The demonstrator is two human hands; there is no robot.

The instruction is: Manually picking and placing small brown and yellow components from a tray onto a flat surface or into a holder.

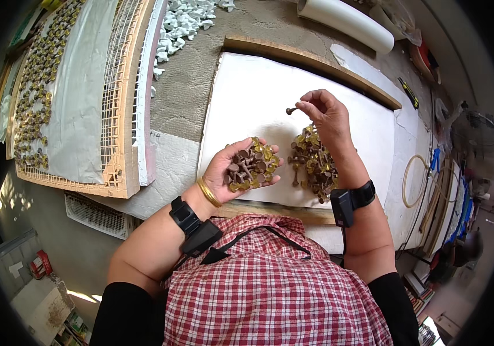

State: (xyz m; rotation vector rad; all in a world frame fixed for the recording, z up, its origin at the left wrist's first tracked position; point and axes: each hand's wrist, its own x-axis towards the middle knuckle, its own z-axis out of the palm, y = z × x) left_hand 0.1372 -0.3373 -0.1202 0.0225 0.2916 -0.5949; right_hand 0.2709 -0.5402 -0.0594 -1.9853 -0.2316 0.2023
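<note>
My left hand point(219, 173) is palm up and cupped, with a heap of small mushroom-shaped pieces point(251, 165) in it. Some show brown stems and round flat heads, others glossy yellow-green ends. Raised over the white board point(247, 86), my right hand point(329, 115) pinches a single brown stemmed piece point(291, 110) between thumb and fingers, its round head pointing left. On the board below my right wrist lies a loose pile of the same pieces point(315, 167), partly covered by that forearm.
A wooden bar point(310, 64) runs along the board's far edge. To the left stands a wood-framed mesh rack point(121, 115) bearing rows of similar pieces. Small white pieces point(186, 26) are heaped beyond it. A white roll point(348, 26) and a yellow-black cutter point(408, 92) lie at the far right.
</note>
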